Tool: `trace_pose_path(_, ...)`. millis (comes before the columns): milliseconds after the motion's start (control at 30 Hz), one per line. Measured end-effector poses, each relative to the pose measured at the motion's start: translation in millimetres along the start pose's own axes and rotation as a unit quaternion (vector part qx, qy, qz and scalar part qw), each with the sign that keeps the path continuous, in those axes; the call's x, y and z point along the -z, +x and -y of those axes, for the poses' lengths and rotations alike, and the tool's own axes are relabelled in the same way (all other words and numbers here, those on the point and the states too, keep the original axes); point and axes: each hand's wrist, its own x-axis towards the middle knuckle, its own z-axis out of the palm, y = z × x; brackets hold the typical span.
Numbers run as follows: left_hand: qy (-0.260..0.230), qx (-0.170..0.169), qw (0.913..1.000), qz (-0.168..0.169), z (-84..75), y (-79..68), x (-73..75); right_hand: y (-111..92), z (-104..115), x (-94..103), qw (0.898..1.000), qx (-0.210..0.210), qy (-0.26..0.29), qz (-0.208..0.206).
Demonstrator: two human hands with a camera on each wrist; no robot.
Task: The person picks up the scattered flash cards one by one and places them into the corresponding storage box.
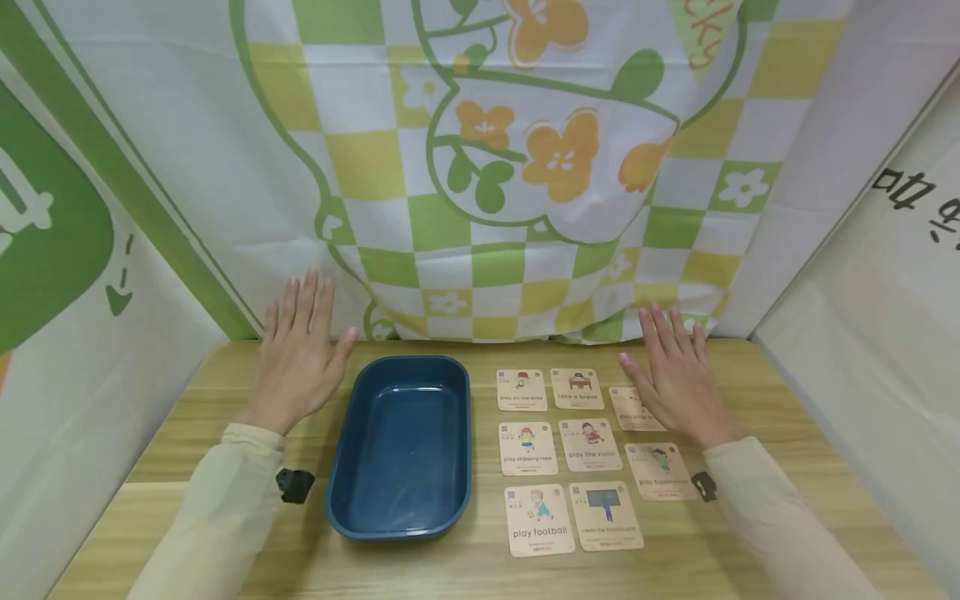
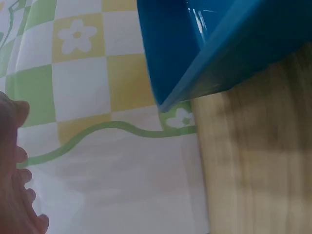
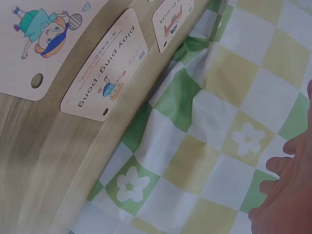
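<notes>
My left hand point(image 1: 300, 358) is held with straight fingers to the left of a dark blue tray point(image 1: 405, 531); nothing is in it. On the other side, my right hand point(image 1: 678, 375) has its fingers stretched out and holds nothing. Part of the "play ping-pong" card point(image 1: 628, 410) is hidden behind it in the head view. Several picture cards lie in rows between the tray and the right hand, among them "play football" point(image 1: 538, 521), "play the violin" point(image 1: 589, 446) and "play badminton" point(image 1: 660, 471). The right wrist view shows the ping-pong card point(image 3: 105, 73) from close by, apart from the fingers.
The wooden table point(image 1: 465, 575) ends at a hanging checked cloth point(image 1: 480, 275) at the back. White panels stand to the left point(image 1: 67, 417) and right point(image 1: 862, 350). In the left wrist view, the tray's raised wall point(image 2: 209, 63) stands near the cloth.
</notes>
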Motion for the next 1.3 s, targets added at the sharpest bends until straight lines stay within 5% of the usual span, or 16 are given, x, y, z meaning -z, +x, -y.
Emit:
trace_pose_path(133, -0.081, 0.012, 0.9966, 0.007, 6.1, -4.2, -6.4, -2, 0, 1.1, 1.0, 0.004, 0.003, 0.0)
trace_pose_path(233, -0.164, 0.036, 0.9855, 0.02, 12.9, -11.6, -15.5, -3, 0, 1.8, 1.0, 0.007, 0.003, -0.002)
trace_pose_path(533, -0.336, 0.136, 0.9278, 0.09, 30.5, -41.8, -53.1, -5, 2, 5.3, 1.0, 0.012, 0.003, 0.009)
trace_pose_path(867, -0.474, 0.172, 0.8581, 0.096, 32.9, -54.4, -78.7, -5, 6, 8.9, 1.0, 0.013, 0.001, 0.013)
trace_pose_path(1000, -0.504, 0.189, 0.8364, 0.101, 32.1, -57.1, -83.7, -5, 8, 10.0, 1.0, 0.015, 0.004, 0.015)
trace_pose_path(1300, -0.516, 0.199, 0.8265, 0.104, 28.4, -62.5, -89.8, -6, 10, 10.1, 1.0, 0.021, 0.01, 0.008)
